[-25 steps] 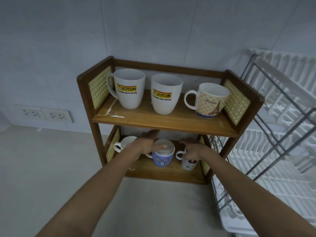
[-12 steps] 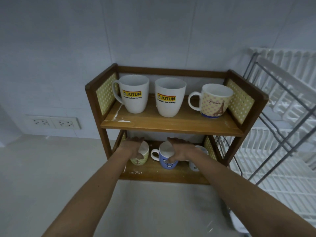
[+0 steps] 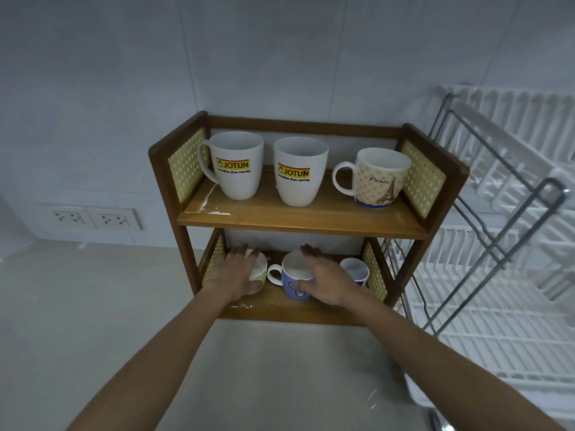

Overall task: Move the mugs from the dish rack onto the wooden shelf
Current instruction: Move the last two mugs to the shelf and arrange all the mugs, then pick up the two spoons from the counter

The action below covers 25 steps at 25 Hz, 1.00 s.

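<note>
The wooden shelf (image 3: 305, 220) stands against the wall. Its top board carries two white Jotun mugs (image 3: 236, 169) (image 3: 298, 175) and a dotted Paris mug (image 3: 379, 178). Three smaller mugs stand on the bottom board. My left hand (image 3: 235, 273) wraps the pale green mug (image 3: 260, 270) at the left and hides most of it. My right hand (image 3: 326, 281) grips the blue face mug (image 3: 294, 275) in the middle, thumb on its front. A small white and blue mug (image 3: 354, 270) stands untouched at the right. The white dish rack (image 3: 497, 244) shows no mugs.
The dish rack's grey wire frame (image 3: 485, 244) leans close beside the shelf's right post. Two wall sockets (image 3: 93, 217) sit low on the tiled wall at the left. Pale countertop (image 3: 280, 368) stretches in front of the shelf.
My left hand went from the blue mug to the pale green mug. My right hand went from the small right mug to the blue mug. The view shifted a little.
</note>
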Available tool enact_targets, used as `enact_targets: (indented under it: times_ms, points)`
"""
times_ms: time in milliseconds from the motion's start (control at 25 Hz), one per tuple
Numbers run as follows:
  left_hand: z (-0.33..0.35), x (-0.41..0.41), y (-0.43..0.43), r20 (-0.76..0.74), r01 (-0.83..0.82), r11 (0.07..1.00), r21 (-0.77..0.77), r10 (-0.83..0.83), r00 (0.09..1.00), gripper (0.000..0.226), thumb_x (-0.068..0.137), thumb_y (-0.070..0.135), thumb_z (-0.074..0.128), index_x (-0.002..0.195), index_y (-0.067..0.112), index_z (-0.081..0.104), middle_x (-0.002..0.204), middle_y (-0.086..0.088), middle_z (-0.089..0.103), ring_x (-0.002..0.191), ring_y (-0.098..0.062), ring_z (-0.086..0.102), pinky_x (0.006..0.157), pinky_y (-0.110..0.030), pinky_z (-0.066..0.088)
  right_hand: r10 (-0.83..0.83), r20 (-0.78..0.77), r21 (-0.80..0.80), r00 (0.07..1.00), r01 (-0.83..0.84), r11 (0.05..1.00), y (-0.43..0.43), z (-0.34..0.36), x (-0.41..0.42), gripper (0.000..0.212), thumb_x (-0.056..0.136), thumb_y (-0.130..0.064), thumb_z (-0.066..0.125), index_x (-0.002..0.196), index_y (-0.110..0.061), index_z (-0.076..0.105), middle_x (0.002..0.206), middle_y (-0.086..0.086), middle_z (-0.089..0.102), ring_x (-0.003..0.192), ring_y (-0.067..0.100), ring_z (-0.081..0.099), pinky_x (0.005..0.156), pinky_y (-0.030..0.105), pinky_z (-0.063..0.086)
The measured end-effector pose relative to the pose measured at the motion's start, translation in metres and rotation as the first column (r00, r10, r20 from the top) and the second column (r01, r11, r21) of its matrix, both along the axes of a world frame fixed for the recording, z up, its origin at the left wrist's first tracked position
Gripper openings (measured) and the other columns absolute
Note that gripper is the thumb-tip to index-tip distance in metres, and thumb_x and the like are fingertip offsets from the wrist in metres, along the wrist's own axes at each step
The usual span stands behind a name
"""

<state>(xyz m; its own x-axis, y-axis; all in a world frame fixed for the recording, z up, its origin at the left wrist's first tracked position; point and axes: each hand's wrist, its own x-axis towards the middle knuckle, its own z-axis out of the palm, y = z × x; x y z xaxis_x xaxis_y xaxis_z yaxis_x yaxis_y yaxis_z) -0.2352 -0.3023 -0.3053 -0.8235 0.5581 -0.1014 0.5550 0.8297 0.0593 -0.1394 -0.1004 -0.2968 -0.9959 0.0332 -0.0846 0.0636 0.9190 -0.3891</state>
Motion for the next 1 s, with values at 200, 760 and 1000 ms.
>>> enact_targets:
  times_ms: [200,760,1000]
  points:
    - [-0.046,0.128,-0.011,-0.01,0.053,0.941,0.335,-0.052,0.999,0.063,0.09,0.032,0.057,0.146,0.017,0.034,0.155,-0.007,0.03,0.144,-0.02,0.025,0.118,-0.033,0.019,-0.008,-0.209,-0.138,0.978,-0.021,0.99,-0.014,-0.045,0.121,0.072,0.091,-0.03,0.055,0.15,-0.02,0.014,0.158,-0.009,0.011,0.146,0.01,0.008,0.114,0.021,0.012]
    - [-0.084,0.369,0.137,0.166,0.126,0.898,0.422,-0.213,0.963,0.032,0.089,0.033,0.047,0.119,0.029,0.057,0.117,0.005,0.064,0.111,-0.017,0.057,0.085,-0.03,0.046,-0.199,-0.208,-0.024,0.958,0.199,0.98,0.105,-0.092,0.348,0.016,0.08,-0.012,0.068,0.096,-0.013,0.067,0.094,0.005,0.066,0.091,0.028,0.062,0.063,0.034,0.051]
    - [-0.092,0.403,0.162,0.208,0.044,0.967,0.251,-0.098,0.973,0.033,0.095,0.035,0.042,0.126,0.026,0.051,0.119,-0.004,0.06,0.11,-0.023,0.057,0.084,-0.034,0.048,-0.238,-0.05,-0.094,0.97,0.232,0.968,0.128,-0.099,0.356,0.014,0.083,-0.034,0.063,0.087,-0.02,0.061,0.088,-0.002,0.059,0.09,0.018,0.054,0.071,0.031,0.045]
